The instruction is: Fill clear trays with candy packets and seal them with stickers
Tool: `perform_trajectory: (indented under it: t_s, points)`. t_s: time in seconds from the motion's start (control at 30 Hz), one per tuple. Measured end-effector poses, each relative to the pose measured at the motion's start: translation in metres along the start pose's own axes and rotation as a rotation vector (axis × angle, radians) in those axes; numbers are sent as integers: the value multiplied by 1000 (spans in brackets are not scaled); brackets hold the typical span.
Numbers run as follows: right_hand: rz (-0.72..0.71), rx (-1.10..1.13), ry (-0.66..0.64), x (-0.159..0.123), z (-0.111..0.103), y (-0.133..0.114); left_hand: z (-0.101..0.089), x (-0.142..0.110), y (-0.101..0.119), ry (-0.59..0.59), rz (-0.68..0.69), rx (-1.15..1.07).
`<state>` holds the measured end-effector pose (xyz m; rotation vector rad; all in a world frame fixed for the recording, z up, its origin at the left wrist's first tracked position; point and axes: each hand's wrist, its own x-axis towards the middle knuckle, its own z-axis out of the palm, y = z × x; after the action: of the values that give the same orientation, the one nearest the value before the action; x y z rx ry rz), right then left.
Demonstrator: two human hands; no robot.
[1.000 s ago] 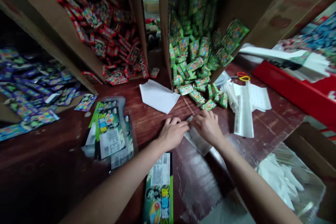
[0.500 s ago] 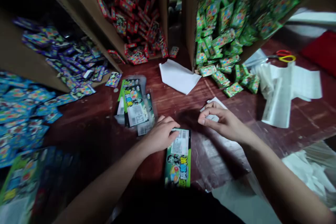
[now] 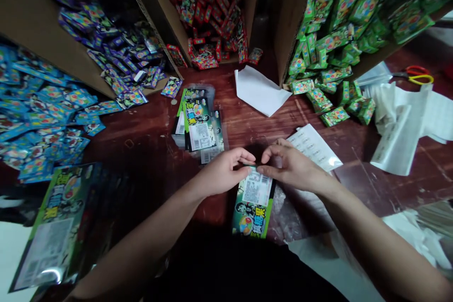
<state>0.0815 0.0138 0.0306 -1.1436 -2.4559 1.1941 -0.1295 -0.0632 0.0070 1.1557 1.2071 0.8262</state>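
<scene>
A flat green-and-black candy packet (image 3: 253, 203) with a white printed label lies on the table directly before me, label end away from me. My left hand (image 3: 230, 170) is at its far left corner, thumb on the packet and fingers curved over the edge. My right hand (image 3: 286, 165) meets it at the far right corner, thumb pressed on the top edge and index finger bent. Between the thumbs is a small pale patch I cannot make out. Beside my right hand lies a white sheet of small stickers (image 3: 314, 144). Similar packets (image 3: 201, 125) are stacked beyond my left hand.
Cardboard boxes hold purple (image 3: 116, 52), red (image 3: 212, 9) and green candy packs (image 3: 332, 42), some spilling out. Blue packs (image 3: 46, 108) are heaped at the left, above a larger stack of green packets (image 3: 53, 226). White paper (image 3: 262, 92), scissors (image 3: 419, 75) and backing strips (image 3: 392, 144) lie around.
My right hand has moved left from the sticker sheet to the packet's top edge. My left hand has stayed at the packet, its fingers now raised more. The view has shifted left.
</scene>
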Motion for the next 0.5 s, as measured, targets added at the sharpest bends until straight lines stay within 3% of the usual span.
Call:
perform_trajectory:
  t_s: [0.13,0.3,0.4,0.47,0.5]
  points:
    - [-52,-263,196,-14,11,-4,0,-1,-2,-4,-20,-54]
    - [-123,-402,214,-24,22,-6,2,-2,-4,-27,-19,-93]
    - [-141,-331,191,-27,19,-1,-2,-1,-5,-81,9,-93]
    - [-123,-194,327,-32,13,5,-12,-2,-5,-60,21,-60]
    - [-91,-104,442,-36,11,8,-18,-3,-4,6,18,-41]
